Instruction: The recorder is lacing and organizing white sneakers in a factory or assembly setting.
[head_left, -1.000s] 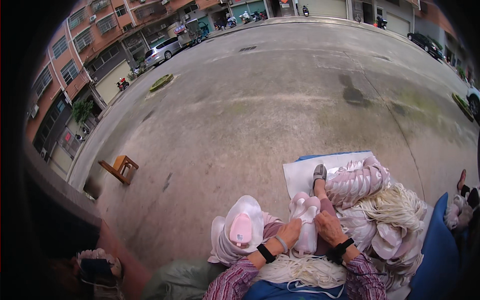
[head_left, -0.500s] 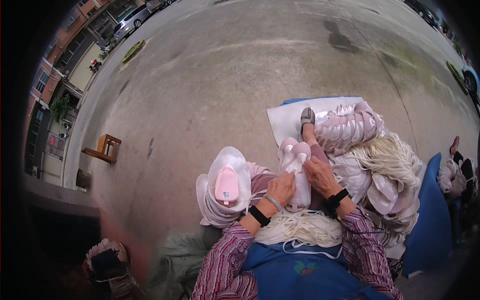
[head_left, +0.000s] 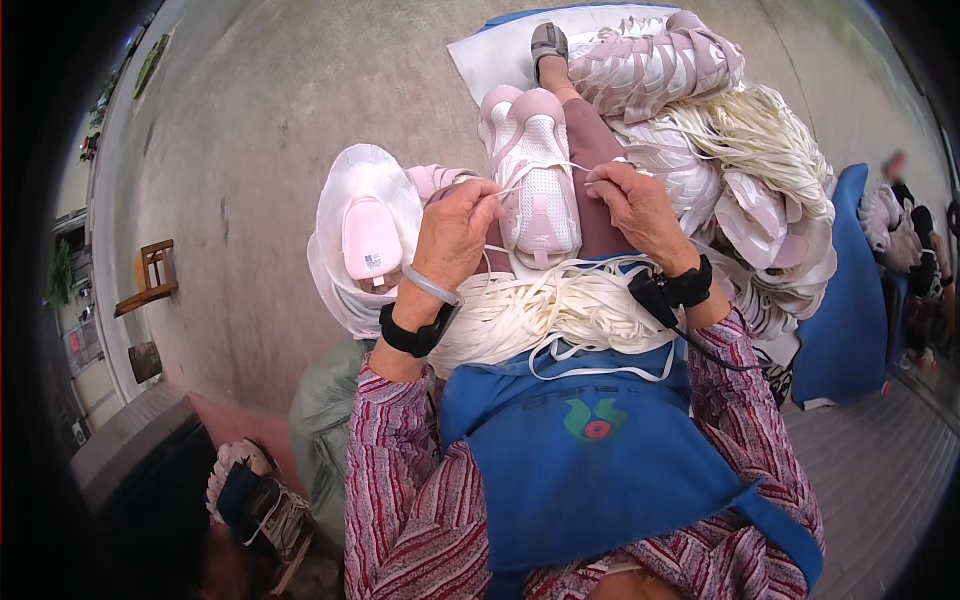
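A white and pink shoe upper (head_left: 541, 185) lies across my lap, toe pointing away, with a white shoelace threaded through it. My left hand (head_left: 453, 230), at the upper's left side, is closed in a pinch on one end of the lace. At its right, my right hand (head_left: 640, 205) pinches the other end, so the lace spreads out to both sides. Below the upper, a heap of loose cream laces (head_left: 565, 315) rests on my blue apron (head_left: 600, 425). Left of my left hand stands a stack of nested uppers (head_left: 330, 240) with a pink tongue (head_left: 373, 235) showing.
At the right are a row of stacked uppers (head_left: 655, 70), a bundle of cream laces (head_left: 770, 135) and a blue sheet (head_left: 845, 330). A wooden stool (head_left: 150, 278) stands far left. More uppers (head_left: 240, 480) lie lower left. Another person (head_left: 925, 250) sits at the far right.
My hands have moved apart from over the upper to either side, drawing the lace outward. The view has tilted down, showing more of the apron.
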